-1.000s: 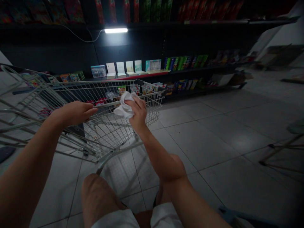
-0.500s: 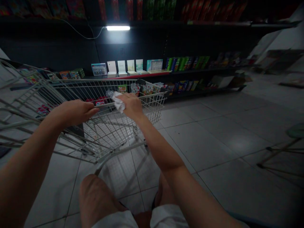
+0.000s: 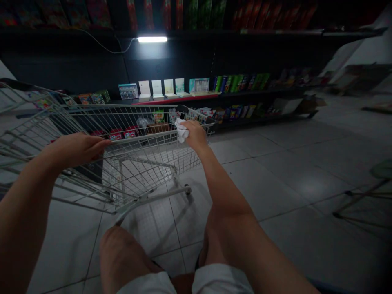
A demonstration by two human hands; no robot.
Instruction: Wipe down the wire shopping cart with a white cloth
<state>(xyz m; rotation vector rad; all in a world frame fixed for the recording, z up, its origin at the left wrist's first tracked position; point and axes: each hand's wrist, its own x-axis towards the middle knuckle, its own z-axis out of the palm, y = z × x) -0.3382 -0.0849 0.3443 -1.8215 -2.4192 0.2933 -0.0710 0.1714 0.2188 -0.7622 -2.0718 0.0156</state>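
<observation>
My left hand (image 3: 79,149) rests with curled fingers over the near top rail of a wire shopping cart (image 3: 131,107). My right hand (image 3: 196,135) pinches a crumpled white cloth (image 3: 181,130) against the same rail, close to the cart's right corner. Inside the cart lie small red packs (image 3: 124,134), a brown box (image 3: 157,128), a clear bag (image 3: 142,122) and other packaged goods. Part of the load is hidden behind the wire mesh.
Dark store shelves (image 3: 214,96) with cards and colourful boxed goods run behind the cart beneath a strip light (image 3: 152,39). Grey floor tiles (image 3: 284,171) spread to the right, where metal stand legs (image 3: 361,202) intrude. My knees show below.
My right hand has moved rightward along the rail, carrying the cloth, which now looks more tightly bunched. My left hand has shifted slightly left, and the cart has turned a little.
</observation>
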